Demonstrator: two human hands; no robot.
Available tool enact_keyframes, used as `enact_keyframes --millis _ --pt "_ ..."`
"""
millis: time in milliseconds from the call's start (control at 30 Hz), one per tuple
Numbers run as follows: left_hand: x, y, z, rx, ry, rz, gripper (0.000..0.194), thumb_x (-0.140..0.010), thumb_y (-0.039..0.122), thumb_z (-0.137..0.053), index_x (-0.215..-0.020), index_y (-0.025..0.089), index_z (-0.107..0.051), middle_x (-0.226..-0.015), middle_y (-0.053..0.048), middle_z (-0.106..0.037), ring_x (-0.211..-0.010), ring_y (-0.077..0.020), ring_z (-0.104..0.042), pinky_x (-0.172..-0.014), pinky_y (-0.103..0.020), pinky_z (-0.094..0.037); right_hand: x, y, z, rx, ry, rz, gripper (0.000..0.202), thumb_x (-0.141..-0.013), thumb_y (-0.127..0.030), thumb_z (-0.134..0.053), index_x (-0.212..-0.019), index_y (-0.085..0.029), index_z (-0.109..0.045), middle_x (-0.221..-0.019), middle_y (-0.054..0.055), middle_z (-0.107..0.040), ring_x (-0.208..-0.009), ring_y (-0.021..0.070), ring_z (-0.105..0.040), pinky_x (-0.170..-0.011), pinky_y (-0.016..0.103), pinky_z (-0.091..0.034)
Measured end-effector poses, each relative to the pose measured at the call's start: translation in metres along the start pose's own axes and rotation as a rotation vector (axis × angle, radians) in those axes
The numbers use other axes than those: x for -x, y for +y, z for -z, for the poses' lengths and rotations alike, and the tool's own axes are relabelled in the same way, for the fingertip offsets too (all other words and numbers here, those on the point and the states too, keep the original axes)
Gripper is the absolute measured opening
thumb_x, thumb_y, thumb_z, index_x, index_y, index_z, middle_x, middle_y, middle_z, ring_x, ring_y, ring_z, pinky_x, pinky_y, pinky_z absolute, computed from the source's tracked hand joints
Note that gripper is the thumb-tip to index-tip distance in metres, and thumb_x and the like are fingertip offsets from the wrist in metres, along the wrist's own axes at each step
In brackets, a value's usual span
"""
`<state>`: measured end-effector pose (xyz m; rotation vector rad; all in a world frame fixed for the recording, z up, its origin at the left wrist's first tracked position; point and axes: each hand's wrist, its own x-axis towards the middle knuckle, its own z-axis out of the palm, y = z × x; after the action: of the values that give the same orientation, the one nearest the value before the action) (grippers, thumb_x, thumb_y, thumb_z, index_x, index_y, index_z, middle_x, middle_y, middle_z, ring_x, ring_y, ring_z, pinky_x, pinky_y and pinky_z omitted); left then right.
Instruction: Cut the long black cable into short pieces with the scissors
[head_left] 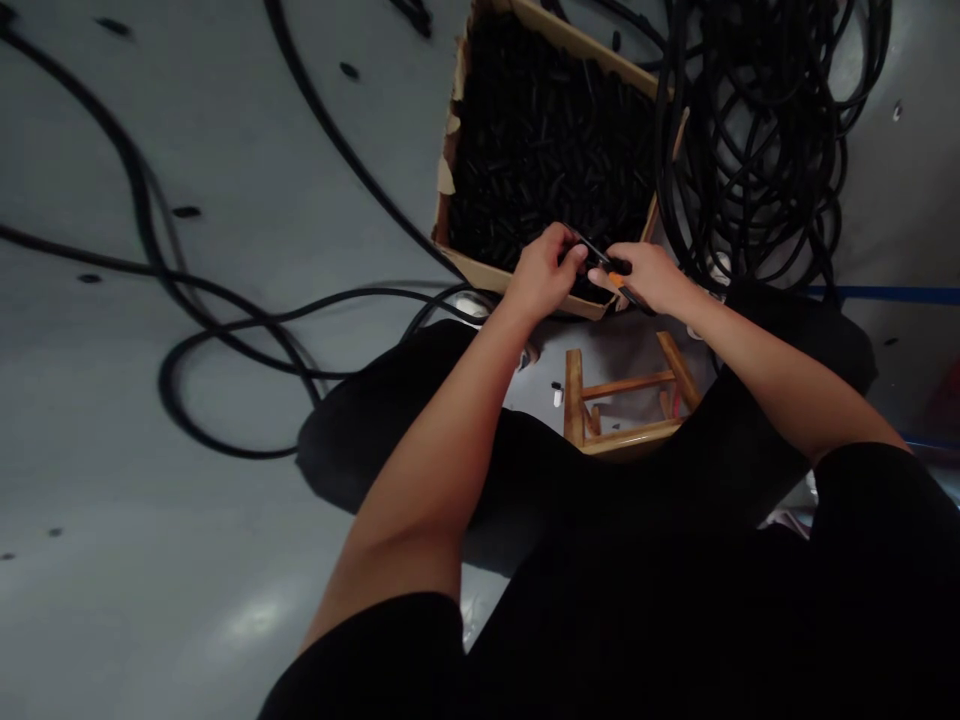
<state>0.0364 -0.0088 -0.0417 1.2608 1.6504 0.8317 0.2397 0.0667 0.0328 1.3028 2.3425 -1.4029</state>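
Observation:
My left hand [546,268] is closed at the near edge of a cardboard box [480,272], its thumb and fingers pinching a thin black piece. Close beside it on the right, my right hand [646,272] is closed round a tool with black and orange parts [618,276], which looks like a cutter. The tool's tip points toward the left fingers. Below both hands, the box holds a heap of short black pieces [555,150]. Exactly what lies between the fingertips is too small to tell.
Coiled black hose [772,150] lies to the right of the box. Long black hose loops [225,330] cross the grey floor on the left. A wooden stool [574,395] is between my legs. Small black pieces [186,212] are scattered on the floor.

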Motion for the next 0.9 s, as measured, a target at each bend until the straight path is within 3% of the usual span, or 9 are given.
enact_keyframes --millis 200,333,467,567,733,900 --pt "-0.004 0.013 0.02 0.118 -0.137 0.089 0.03 -0.104 0.044 -0.074 -0.091 0.02 -0.062 -0.078 -0.002 -0.069 -0.066 -0.0164 -0.061 -0.07 -0.028 -0.049 0.0 0.001 0.006 -0.029 -0.016 0.038 0.051 -0.096 -0.065 -0.066 -0.096 -0.015 -0.078 -0.083 0.004 -0.067 -0.083 0.0194 -0.058 -0.076 0.031 -0.036" --pt "0.0 0.023 0.033 0.347 -0.279 0.264 0.033 -0.097 0.039 -0.082 -0.08 0.018 -0.062 -0.074 -0.002 -0.066 -0.06 -0.0121 -0.053 -0.057 -0.023 -0.04 0.002 0.003 0.014 -0.037 -0.101 0.072 0.046 -0.093 -0.06 -0.073 -0.099 -0.015 -0.082 -0.081 0.004 -0.071 -0.085 0.0208 -0.063 -0.078 0.032 -0.038" --pt "0.005 0.027 0.034 0.549 -0.321 0.391 0.031 -0.09 0.035 -0.087 -0.077 0.016 -0.065 -0.072 -0.002 -0.064 -0.055 -0.009 -0.049 -0.049 -0.02 -0.033 0.008 0.006 0.011 -0.108 -0.119 0.102 0.055 -0.093 -0.066 -0.072 -0.103 -0.013 -0.081 -0.083 0.004 -0.071 -0.085 0.0207 -0.064 -0.08 0.032 -0.04" --pt "0.006 0.03 0.023 0.587 -0.299 0.407 0.029 -0.088 0.031 -0.089 -0.078 0.016 -0.066 -0.071 -0.002 -0.066 -0.055 -0.0085 -0.052 -0.048 -0.018 -0.035 0.007 0.009 0.003 -0.13 -0.107 0.075 0.059 -0.094 -0.07 -0.068 -0.106 -0.013 -0.078 -0.089 0.005 -0.072 -0.085 0.0197 -0.062 -0.078 0.031 -0.04" --pt "0.004 0.03 0.005 0.419 -0.155 0.35 0.022 -0.09 0.016 -0.085 -0.08 0.016 -0.066 -0.071 -0.001 -0.071 -0.057 -0.0089 -0.058 -0.053 -0.017 -0.042 -0.003 0.007 0.0 -0.013 -0.087 -0.03 0.043 -0.096 -0.057 -0.069 -0.099 -0.015 -0.078 -0.09 0.006 -0.073 -0.083 0.019 -0.062 -0.075 0.031 -0.04" --pt "-0.007 0.016 0.02 0.353 -0.013 0.321 0.027 -0.095 0.025 -0.087 -0.08 0.018 -0.064 -0.068 0.0 -0.07 -0.056 -0.0094 -0.059 -0.053 -0.018 -0.043 -0.002 -0.002 0.01 -0.007 -0.073 -0.002 0.039 -0.101 -0.052 -0.07 -0.106 -0.015 -0.082 -0.087 0.006 -0.075 -0.085 0.0213 -0.068 -0.079 0.032 -0.044"
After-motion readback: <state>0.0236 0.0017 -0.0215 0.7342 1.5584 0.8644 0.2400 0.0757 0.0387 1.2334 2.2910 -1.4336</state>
